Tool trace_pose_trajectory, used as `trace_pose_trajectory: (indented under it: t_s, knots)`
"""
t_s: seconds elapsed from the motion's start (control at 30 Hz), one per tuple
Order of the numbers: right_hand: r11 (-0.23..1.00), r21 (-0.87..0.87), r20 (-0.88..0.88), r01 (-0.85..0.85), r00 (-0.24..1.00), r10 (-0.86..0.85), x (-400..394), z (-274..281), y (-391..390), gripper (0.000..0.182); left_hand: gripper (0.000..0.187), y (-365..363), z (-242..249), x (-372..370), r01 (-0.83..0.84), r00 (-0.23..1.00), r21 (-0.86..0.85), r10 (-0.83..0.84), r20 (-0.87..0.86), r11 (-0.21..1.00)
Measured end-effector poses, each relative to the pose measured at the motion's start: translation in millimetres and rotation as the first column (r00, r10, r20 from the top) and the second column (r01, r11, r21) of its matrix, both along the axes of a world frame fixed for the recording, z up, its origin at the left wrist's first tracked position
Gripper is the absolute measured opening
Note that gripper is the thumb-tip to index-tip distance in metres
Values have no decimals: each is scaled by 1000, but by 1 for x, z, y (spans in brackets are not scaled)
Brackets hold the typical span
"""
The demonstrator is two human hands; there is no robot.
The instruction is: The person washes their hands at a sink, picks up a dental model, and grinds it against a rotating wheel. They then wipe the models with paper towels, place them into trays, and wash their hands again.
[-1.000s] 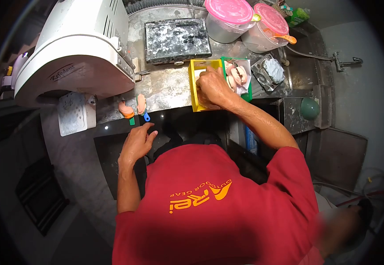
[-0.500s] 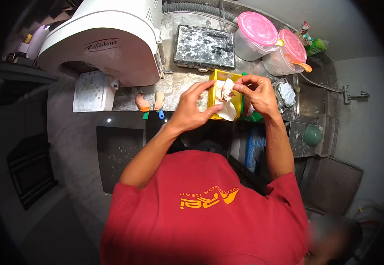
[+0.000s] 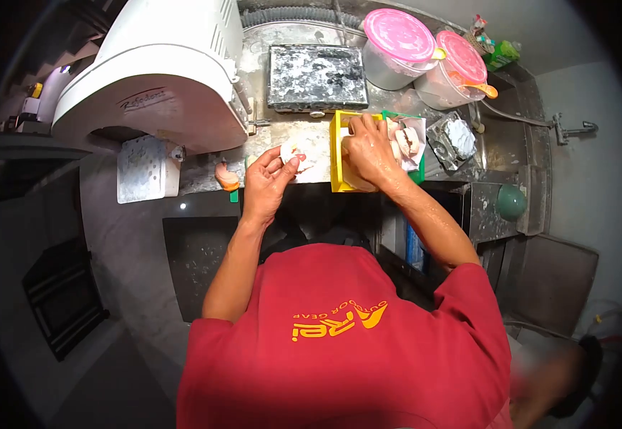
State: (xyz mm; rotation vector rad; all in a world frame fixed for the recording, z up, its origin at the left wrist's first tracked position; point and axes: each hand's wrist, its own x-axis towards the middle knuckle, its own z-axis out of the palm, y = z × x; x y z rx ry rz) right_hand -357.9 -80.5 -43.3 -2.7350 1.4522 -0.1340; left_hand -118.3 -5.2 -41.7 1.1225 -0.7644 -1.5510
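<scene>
Far left on the bench, a bulky white machine (image 3: 157, 100), dark lettering on its front, with a pale spotted plate (image 3: 141, 171) jutting out below its opening. Just right of that, near the bench's front edge, an orange tray (image 3: 231, 181) bearing pink material, its green handle pointing toward me. Next my left hand (image 3: 264, 189), raised over the front of the bench, fingertips and thumb clamped on a whitish piece (image 3: 293, 151) with a reddish spot; looks like plaster, though it is too small here to be sure. Behind it, well apart, sits a flat black slab (image 3: 316, 77) blotched with white. To the right, the yellow box (image 3: 336, 159) stands at the bench edge. My right hand (image 3: 368, 146) reaches down into it, fingers bent and close together; their tips are hidden, so I cannot tell whether they grip anything. Something pale lies under that hand inside the box. Touching or just beside the yellow wall, a green box (image 3: 417, 174) holds pinkish tooth models (image 3: 407, 141) on white lining. Behind are two clear tubs with pink lids, a spoon at each. Farther right, a grubby block (image 3: 454, 141) topped with white, then a green bowl (image 3: 512, 202) and a wall tap (image 3: 574, 131).
</scene>
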Motion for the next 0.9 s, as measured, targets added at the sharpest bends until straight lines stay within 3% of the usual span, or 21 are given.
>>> trace_pose_trajectory:
  t_s: [0.07, 0.23, 0.33, 0.5, 0.6, 0.7, 0.8, 0.87, 0.9]
  knots:
    - [993, -114, -112, -10, 994, -3, 6, -20, 2, 13, 51, 3, -6, 2, -32, 999, -15, 31, -38, 999]
    - [987, -152, -157, 44, 985, -68, 10, -39, 2, 15, 53, 12, -10, 6, -50, 998, -66, 48, -43, 997]
    - [992, -70, -126, 109, 985, -117, 10, -37, 1, 15, 48, 15, -11, 12, -18, 994, -49, 12, -106, 999]
    - [925, 276, 42, 262, 958, -284, 7, 19, -4, 20, 36, 16, -1, 22, 45, 958, 16, -38, -285, 999]
    - [921, 292, 171, 259, 933, -317, -7, 37, -6, 25, 34, 15, -9, 26, 71, 915, 3, -64, -398, 997]
    - [955, 249, 329, 161, 913, -240, -23, 49, -9, 26, 28, 14, -7, 27, 39, 892, 80, 1, -452, 996]
    - [881, 430, 459, 195, 793, -400, -31, 60, -7, 24, 26, 17, -8, 33, 13, 905, 107, 33, -423, 994]
    - [811, 582, 615, 66, 616, -492, -34, 61, -2, 18, 33, 27, -1, 53, 153, 952, 41, -137, -274, 987]
    - [788, 616, 664, -10, 545, -512, -33, 66, 3, 15, 31, 37, 1, 64, 151, 939, 77, -119, -324, 985]
